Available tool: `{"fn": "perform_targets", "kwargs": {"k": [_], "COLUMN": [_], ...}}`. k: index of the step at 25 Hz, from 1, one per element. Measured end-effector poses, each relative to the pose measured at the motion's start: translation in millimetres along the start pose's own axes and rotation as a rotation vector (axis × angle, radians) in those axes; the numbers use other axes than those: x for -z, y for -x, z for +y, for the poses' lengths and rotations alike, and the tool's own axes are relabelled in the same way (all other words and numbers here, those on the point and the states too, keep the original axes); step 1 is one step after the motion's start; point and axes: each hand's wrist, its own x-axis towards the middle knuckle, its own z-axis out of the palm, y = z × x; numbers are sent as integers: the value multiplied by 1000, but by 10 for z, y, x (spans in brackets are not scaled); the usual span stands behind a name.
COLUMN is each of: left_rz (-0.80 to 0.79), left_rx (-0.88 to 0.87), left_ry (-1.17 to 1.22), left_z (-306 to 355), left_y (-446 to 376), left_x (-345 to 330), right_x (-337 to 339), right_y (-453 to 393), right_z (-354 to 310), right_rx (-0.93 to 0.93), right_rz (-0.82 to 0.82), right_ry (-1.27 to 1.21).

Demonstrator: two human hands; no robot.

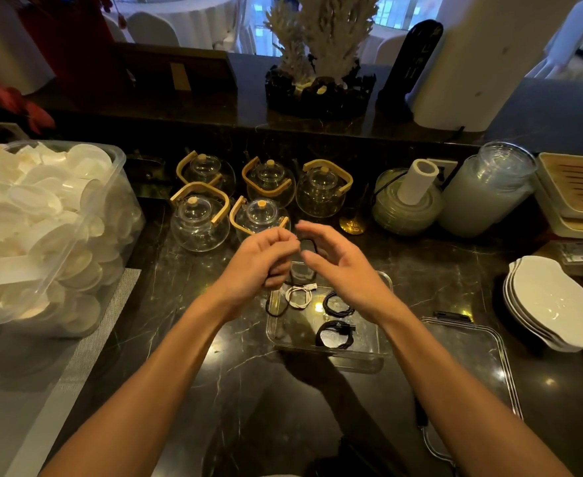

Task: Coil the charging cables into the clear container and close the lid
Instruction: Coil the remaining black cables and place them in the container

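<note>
The clear container (pixel 327 349) stands open on the dark marble counter, in front of me. Inside it lie a coiled white cable (pixel 298 296) and two coiled black cables (pixel 338 304), (pixel 336 333). My left hand (pixel 262 259) is held above the container's far left corner, fingers closed on a black cable (pixel 276 309) that loops between my hands and hangs down over the container's left wall. My right hand (pixel 338 266) hovers beside it with fingers spread, touching the cable's loop near the fingertips. The clear lid (pixel 472 356) lies flat to the right of the container.
Several glass teapots (pixel 200 222) with bamboo handles stand just behind my hands. A large plastic tub of white lids (pixel 42 232) fills the left. Stacked white dishes (pixel 551 301), a frosted jar (pixel 489 191) and a paper roll (pixel 417 180) sit at right.
</note>
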Motion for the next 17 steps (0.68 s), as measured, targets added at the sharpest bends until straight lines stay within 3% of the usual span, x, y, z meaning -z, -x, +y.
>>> {"fn": "perform_targets", "kwargs": {"k": [3,10,13,17], "left_rz": [-100,-427,-316,7], "left_rx": [23,118,-18,-149], "left_ry": [105,754,817,557], "left_z": [121,281,354,407], "left_y": [45,112,95,-14], "left_x": [-32,-211,-303,-225], "right_x": [-104,-199,-343,-398], "right_y": [-124,-136,-94,-27], "right_z": [-120,-199,-169,-46], "right_rx": [54,-141,-160,-273], "right_rz": [15,-86,-29,58], "right_ry": [-14,-594,-745,-645]}}
